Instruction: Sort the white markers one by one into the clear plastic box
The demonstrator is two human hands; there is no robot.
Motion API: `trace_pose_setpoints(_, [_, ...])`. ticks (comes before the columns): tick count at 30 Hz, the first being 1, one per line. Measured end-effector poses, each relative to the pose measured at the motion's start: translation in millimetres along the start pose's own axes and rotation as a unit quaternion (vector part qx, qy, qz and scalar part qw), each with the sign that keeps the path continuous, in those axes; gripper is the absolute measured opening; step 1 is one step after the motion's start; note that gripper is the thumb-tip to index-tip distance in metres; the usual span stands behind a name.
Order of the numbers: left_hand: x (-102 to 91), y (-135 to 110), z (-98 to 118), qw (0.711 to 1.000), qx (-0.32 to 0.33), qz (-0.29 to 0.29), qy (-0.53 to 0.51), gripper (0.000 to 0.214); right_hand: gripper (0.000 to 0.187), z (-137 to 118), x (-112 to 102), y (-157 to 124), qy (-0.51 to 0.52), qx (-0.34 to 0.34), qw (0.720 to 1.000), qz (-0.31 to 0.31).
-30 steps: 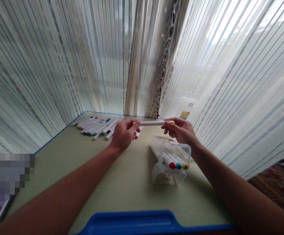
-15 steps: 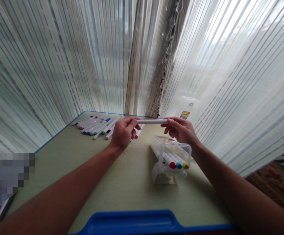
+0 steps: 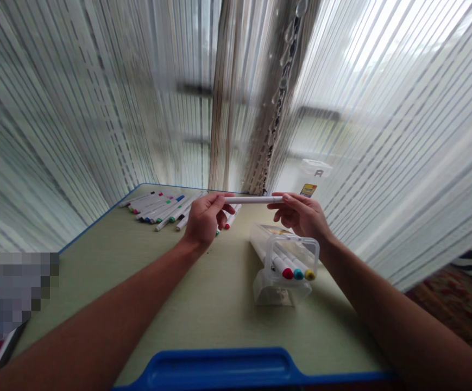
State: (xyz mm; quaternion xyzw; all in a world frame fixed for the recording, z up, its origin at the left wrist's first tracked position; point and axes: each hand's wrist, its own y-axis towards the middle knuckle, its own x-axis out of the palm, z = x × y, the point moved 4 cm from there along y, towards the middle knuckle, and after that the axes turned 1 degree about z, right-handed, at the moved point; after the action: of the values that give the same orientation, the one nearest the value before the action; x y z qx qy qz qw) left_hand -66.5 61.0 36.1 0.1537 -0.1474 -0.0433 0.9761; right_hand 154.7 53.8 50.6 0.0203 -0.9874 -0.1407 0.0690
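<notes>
A white marker (image 3: pixel 252 200) is held level above the table between both hands. My left hand (image 3: pixel 207 217) pinches its left end, and my right hand (image 3: pixel 301 212) grips the right end; the fingers cover both tips. Below my right hand, a clear plastic case (image 3: pixel 260 289) lies on its side. Inside it are a red-ended marker (image 3: pixel 287 272), a blue-ended marker (image 3: pixel 298 273) and a yellow-ended marker (image 3: pixel 309 275). Behind my left hand, several loose white markers (image 3: pixel 158 209) with coloured ends are spread out. A red-ended marker (image 3: pixel 230 221) lies partly hidden by my left fingers.
The pale green table (image 3: pixel 203 309) has a blue edge with a moulded blue tray (image 3: pixel 223 369) at the front. A clear plastic lid piece (image 3: pixel 316 167) with a yellow label stands at the back right. Striped sheer curtains (image 3: pixel 170 108) hang close behind the table.
My right hand's thumb and fingers have shifted slightly right along the marker's end. The marker stays level between my hands, and the view has moved slightly.
</notes>
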Motion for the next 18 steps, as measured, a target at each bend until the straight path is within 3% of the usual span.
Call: trace_pose_setpoints(18, [0.1,0.0,1.9,1.000,-0.005,0.018,0.001,0.028,0.033,-0.5,0.3,-1.2,0.007,0.018,1.000,0.002])
